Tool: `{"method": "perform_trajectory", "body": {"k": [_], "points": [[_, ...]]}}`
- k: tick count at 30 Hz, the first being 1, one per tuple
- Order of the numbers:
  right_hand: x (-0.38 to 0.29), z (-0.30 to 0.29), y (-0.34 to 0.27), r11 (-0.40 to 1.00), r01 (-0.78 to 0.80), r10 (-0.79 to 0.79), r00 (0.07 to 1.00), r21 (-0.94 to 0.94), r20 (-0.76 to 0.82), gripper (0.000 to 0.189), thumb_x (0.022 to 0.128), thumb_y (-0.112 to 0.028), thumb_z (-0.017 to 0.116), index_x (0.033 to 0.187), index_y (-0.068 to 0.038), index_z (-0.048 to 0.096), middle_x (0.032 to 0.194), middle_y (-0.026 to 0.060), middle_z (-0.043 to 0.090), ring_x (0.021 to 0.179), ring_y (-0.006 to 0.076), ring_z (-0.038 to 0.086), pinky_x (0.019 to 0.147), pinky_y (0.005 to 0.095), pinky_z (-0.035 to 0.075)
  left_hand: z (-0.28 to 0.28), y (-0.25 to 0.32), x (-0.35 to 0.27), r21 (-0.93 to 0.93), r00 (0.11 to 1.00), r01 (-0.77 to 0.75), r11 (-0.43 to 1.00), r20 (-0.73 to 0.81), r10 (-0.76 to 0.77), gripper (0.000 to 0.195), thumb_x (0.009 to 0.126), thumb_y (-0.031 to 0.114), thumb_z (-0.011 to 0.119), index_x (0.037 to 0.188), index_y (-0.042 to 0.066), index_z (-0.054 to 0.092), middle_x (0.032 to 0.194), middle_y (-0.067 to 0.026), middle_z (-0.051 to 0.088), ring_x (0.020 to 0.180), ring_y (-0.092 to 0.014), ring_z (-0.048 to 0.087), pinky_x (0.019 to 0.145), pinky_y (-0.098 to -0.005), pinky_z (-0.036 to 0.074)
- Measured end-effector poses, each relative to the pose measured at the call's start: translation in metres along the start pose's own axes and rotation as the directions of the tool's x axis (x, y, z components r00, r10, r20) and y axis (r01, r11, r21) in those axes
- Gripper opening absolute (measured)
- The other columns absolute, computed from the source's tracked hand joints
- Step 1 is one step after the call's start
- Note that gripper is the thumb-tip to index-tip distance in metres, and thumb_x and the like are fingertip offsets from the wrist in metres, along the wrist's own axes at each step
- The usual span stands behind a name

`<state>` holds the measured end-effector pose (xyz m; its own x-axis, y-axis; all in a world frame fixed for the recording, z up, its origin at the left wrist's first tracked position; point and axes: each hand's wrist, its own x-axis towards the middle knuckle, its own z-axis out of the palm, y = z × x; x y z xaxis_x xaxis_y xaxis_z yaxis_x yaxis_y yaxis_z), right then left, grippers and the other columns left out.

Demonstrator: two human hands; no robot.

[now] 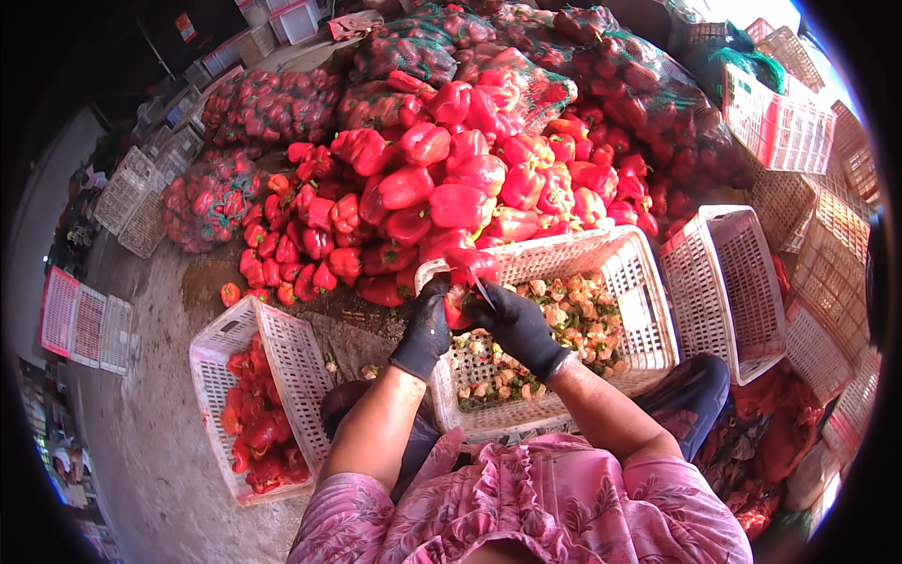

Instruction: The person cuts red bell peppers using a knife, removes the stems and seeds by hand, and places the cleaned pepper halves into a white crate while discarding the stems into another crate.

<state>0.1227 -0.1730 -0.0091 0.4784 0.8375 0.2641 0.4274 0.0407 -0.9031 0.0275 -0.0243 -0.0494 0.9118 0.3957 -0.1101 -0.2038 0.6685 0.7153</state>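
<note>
Over the near-left rim of a white plastic crate (638,282), my left hand (425,331) in a black glove grips a red bell pepper (454,310). My right hand (520,326), gloved the same way, holds a knife (483,292) with its thin blade up against the pepper. Pale flesh shows on the side of the pepper between the hands; the fingers hide part of it. Another red pepper piece (473,264) appears just above; whether it joins the held one I cannot tell. Cut-out pepper cores with green stems (571,310) cover much of the crate's bottom.
Whole red peppers (451,183) are heaped directly ahead, with filled mesh sacks (271,106) behind. On the left, a white crate (264,317) holds cut red peppers (261,423). Another crate (726,296) stands tilted at right, beside stacked crates (831,247).
</note>
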Motion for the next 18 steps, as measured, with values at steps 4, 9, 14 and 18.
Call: {"method": "perform_trajectory", "body": {"k": [4, 9, 14, 18], "points": [[0.008, 0.003, -0.013, 0.839, -0.359, 0.385, 0.923, 0.409, 0.019, 0.013, 0.084, -0.012, 0.063, 0.094, -0.003, 0.065, 0.074, 0.0079, 0.066, 0.063, 0.0138, 0.063, 0.057, 0.0297, 0.052, -0.005, -0.022, 0.006, 0.279, 0.903, -0.269, 0.922, -0.259, 0.342, 0.045, 0.093, 0.019, 0.055, 0.132, 0.001, 0.043, 0.115, -0.0049, 0.055, 0.105, -0.016, 0.053, 0.091, -0.0326, 0.045], [0.025, -0.031, 0.0, 0.874, -0.279, 0.252, 0.96, 0.399, 0.12, 0.017, 0.09, -0.019, 0.059, 0.089, -0.003, 0.066, 0.07, 0.0052, 0.064, 0.049, 0.0138, 0.058, 0.044, 0.0282, 0.046, 0.037, -0.024, -0.008, 0.619, 0.911, -0.184, 0.763, -0.184, 0.369, 0.043, 0.098, 0.025, 0.048, 0.134, 0.003, 0.042, 0.118, -0.0059, 0.053, 0.107, -0.018, 0.052, 0.093, -0.0311, 0.043], [-0.008, -0.037, -0.015, 0.748, -0.296, 0.338, 0.94, 0.593, 0.043, 0.02, 0.093, -0.022, 0.054, 0.095, -0.003, 0.06, 0.077, 0.0041, 0.063, 0.051, 0.0131, 0.057, 0.045, 0.0272, 0.046, 0.006, -0.012, 0.001, -0.039, 0.979, -0.112, 0.993, -0.174, 0.104, 0.044, 0.097, 0.037, 0.045, 0.129, 0.006, 0.048, 0.124, -0.0133, 0.058, 0.107, -0.028, 0.061, 0.089, -0.0438, 0.053], [-0.031, -0.074, 0.014, 0.792, -0.359, 0.351, 0.93, 0.494, 0.111, 0.031, 0.093, -0.033, 0.055, 0.103, -0.004, 0.06, 0.079, 0.0071, 0.065, 0.062, 0.0105, 0.058, 0.05, 0.0264, 0.046, -0.05, -0.023, 0.011, 0.055, 0.931, -0.206, 0.977, -0.295, 0.213, 0.047, 0.094, 0.039, 0.05, 0.127, 0.006, 0.05, 0.121, -0.0116, 0.06, 0.103, -0.027, 0.063, 0.085, -0.0438, 0.055]]}}
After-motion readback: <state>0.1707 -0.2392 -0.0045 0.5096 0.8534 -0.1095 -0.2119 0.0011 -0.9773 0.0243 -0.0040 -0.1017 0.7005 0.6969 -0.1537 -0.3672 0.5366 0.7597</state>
